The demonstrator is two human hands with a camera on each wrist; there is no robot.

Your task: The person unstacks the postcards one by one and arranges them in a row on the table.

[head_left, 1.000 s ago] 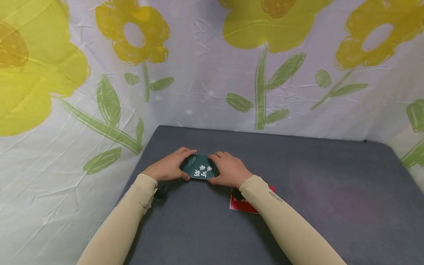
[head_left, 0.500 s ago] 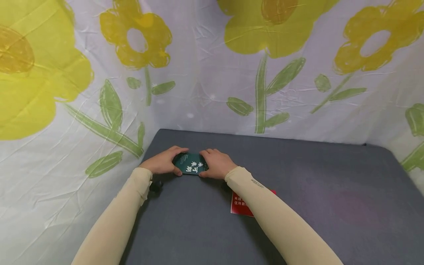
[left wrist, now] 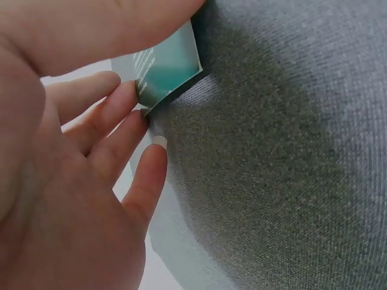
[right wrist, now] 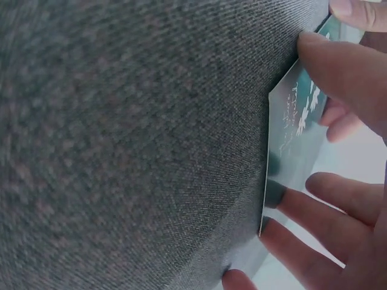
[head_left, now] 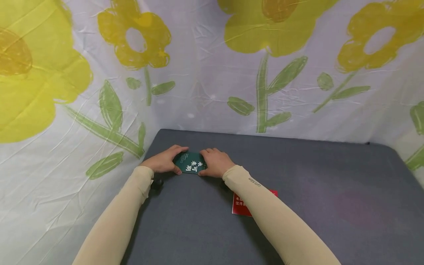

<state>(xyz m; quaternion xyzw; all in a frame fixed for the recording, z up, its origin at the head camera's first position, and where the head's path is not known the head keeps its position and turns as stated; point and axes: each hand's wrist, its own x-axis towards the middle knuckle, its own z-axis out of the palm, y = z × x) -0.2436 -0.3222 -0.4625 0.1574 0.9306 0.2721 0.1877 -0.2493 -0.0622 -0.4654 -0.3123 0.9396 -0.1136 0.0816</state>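
Note:
A dark green card with white Chinese characters lies flat, close over the grey tabletop, towards its far left. My left hand holds its left end, thumb at the near edge and fingers at the far edge. The right hand grips the other end in the same way. In the left wrist view, a corner of the card shows between thumb and fingers, just above the cloth. The right wrist view shows thumb and fingertips right at the edges of the card.
A red card with white characters lies on the grey tabletop, partly hidden under the right sleeve. A small black object shows beside the left wrist. White cloth with yellow flowers hangs behind and to the left.
Both hands have shifted left together with the green card between them, then stayed nearly still over the last half second. The red card has come further out from behind the right forearm.

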